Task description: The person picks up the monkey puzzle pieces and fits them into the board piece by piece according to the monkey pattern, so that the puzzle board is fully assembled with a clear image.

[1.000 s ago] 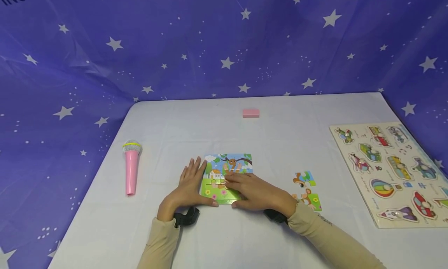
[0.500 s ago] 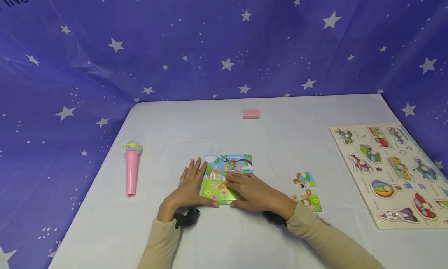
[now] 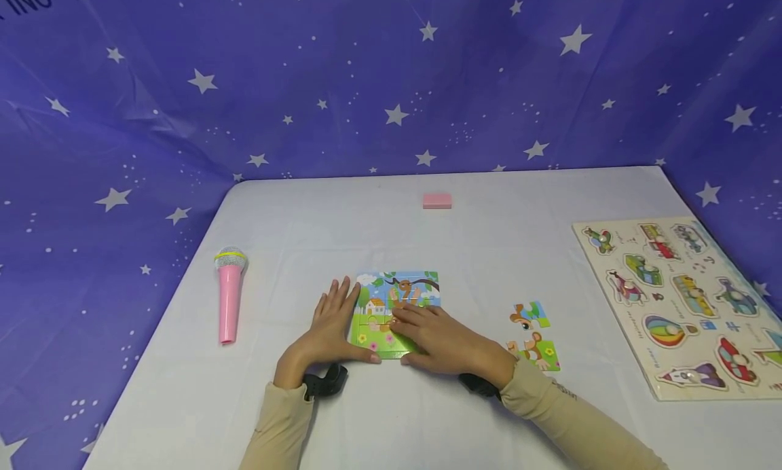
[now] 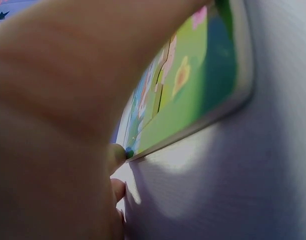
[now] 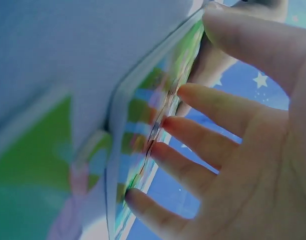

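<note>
A small square jigsaw puzzle (image 3: 374, 308), printed with a house, flowers and a brown animal on a branch, lies on the white table. My left hand (image 3: 332, 329) lies along its left side with straight fingers, the thumb at the near edge. My right hand (image 3: 449, 341) covers the puzzle's right part. In the right wrist view, its spread fingers (image 5: 212, 105) touch the puzzle face with their tips and the thumb reaches the near edge. The left wrist view shows the puzzle's edge (image 4: 192, 125) flat beside my left fingertips. Picture under the right hand is hidden.
Right of my right hand lie loose jigsaw pieces, a blue-green one (image 3: 531, 314) and a green one with a yellow flower (image 3: 544, 354). A pink toy microphone (image 3: 229, 300) is at left, a pink block (image 3: 437, 202) behind. A vehicle peg board (image 3: 662, 307) lies far right.
My right hand has shifted very slightly left over the puzzle, fingertips still on it. The left hand has stayed in place. The head view has tilted a little.
</note>
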Tool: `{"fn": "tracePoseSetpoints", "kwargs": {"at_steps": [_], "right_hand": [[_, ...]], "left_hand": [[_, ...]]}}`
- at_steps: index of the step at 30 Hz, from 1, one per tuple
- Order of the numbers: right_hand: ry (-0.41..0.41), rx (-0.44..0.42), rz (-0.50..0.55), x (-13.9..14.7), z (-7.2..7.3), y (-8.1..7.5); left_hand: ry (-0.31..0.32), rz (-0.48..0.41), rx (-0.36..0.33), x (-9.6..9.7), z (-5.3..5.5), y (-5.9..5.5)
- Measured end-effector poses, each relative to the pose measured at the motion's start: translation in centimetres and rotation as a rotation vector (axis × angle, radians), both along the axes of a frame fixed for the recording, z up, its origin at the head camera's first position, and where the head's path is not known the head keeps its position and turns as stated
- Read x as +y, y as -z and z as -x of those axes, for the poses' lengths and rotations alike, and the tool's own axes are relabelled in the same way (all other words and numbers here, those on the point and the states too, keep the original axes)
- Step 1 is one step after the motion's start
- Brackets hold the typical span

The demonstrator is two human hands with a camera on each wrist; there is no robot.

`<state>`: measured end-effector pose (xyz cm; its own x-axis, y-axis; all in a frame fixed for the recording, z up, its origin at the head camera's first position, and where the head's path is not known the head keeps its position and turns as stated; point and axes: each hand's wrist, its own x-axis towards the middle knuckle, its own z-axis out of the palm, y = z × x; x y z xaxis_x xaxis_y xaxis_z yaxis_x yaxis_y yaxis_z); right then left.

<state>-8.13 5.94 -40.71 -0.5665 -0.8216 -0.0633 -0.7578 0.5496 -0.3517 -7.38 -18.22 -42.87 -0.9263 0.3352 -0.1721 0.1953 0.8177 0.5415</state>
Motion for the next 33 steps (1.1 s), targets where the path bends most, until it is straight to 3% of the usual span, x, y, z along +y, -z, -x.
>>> {"fn": "tracePoseSetpoints", "kwargs": {"at_steps": [9,14,18,25,33], "right_hand": [[0.031,-0.069,0.149,0.5,0.2,-1.0],[0.13,-0.104,0.174,2.2,0.6,-2.2],[0.215,-0.097,0.166,4.5,1.2,-2.3],[0.394,-0.035,0.164,9.8,2.3,-1.2],[0.536,-0.021,0.213,16.2,2.4,-0.1]], "left_hand": [[0.01,-0.002,-0.004,0.0,0.0,-0.1],[0.003,-0.004,0.006,0.0,0.0,0.0],[0.0,-0.007,0.009,0.0,0.0,0.1],[-0.001,-0.002,0.01,-0.1,0.0,0.3],[0.0,-0.025,0.013,0.0,0.1,0.3]]}}
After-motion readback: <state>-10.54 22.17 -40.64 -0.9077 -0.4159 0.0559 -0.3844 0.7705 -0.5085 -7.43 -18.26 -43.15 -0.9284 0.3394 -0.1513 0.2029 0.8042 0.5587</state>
